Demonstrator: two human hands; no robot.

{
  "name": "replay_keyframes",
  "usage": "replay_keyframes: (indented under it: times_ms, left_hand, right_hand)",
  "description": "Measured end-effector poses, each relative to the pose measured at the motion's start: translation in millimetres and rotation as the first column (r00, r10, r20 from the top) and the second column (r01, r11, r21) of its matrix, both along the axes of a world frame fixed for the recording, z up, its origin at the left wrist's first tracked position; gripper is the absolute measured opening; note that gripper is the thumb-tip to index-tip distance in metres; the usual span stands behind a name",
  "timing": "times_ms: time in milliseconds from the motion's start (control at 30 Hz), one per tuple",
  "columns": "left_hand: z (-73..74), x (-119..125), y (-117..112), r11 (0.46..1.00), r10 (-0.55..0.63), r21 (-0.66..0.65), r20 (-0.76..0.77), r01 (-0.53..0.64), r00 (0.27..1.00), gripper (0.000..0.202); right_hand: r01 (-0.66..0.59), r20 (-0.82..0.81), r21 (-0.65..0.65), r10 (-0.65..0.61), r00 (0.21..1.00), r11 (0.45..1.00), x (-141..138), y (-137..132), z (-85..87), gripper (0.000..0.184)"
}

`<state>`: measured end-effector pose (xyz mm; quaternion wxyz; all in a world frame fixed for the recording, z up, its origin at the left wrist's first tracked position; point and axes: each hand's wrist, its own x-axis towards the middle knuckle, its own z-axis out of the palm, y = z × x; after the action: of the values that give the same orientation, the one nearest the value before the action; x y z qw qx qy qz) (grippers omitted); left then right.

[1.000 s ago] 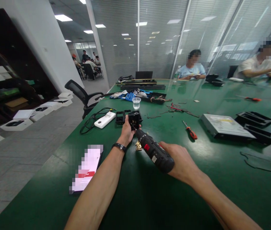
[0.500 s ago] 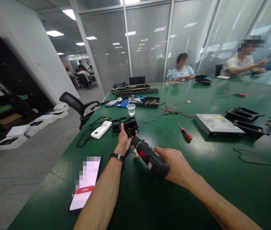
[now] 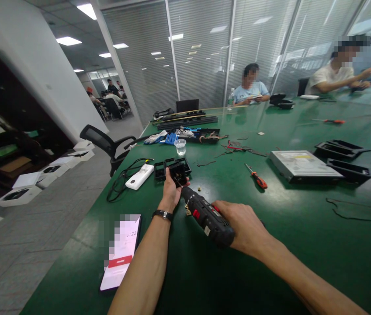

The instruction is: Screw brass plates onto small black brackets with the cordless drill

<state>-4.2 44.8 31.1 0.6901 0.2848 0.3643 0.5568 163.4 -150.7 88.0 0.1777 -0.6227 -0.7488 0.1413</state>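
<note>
My right hand (image 3: 242, 223) is wrapped round a black cordless drill (image 3: 208, 216) with red switches. The drill's tip points up and left at a small black plastic box (image 3: 178, 174). That box is held in my left hand (image 3: 171, 191), whose fingers close round its near and left sides; whether the bit touches it I cannot make out. Just behind stands a black compartment tray (image 3: 159, 171). Small brass-coloured parts (image 3: 188, 211) lie on the table beneath the drill, partly hidden by it.
On the green table (image 3: 83, 262) lie a phone (image 3: 121, 253), a white power bank (image 3: 140, 176) with a black cable, a clear cup (image 3: 180, 147), an orange-handled screwdriver (image 3: 256, 176), a metal disc drive (image 3: 305, 164) and black plastic trays (image 3: 351, 170). Two people sit across the table.
The view has shifted slightly, so table items on the right appear a little further right. Both hands keep their holds on the box and drill, with little change between them.
</note>
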Motion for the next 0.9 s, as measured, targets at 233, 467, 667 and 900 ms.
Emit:
replay_keyframes:
  times_ms: [233,467,667,900]
  left_hand:
    - [-4.0,-0.3,1.1,1.000,0.000,0.028,-0.039,0.001,0.999,0.064]
    - [-7.7,-1.5,4.8,0.999,0.007,0.046,0.012,-0.007,1.000,0.061]
    - [-10.1,-2.3,7.9,0.999,-0.002,0.039,0.022,0.001,1.000,0.060]
    - [-9.1,-1.2,6.0,0.999,-0.008,0.053,-0.001,0.008,1.000,0.060]
  right_hand:
    - [-0.008,0.042,0.027,0.007,0.999,1.000,-6.4,-4.2,0.9,0.029]
    - [-0.027,0.175,0.036,0.021,0.984,0.999,-8.5,-3.6,-1.7,0.036]
    - [-0.038,0.237,0.038,0.028,0.971,0.999,-10.2,-2.6,-1.6,0.040]
    - [-0.031,0.256,0.007,0.028,0.966,0.999,-10.6,-3.3,-2.1,0.042]
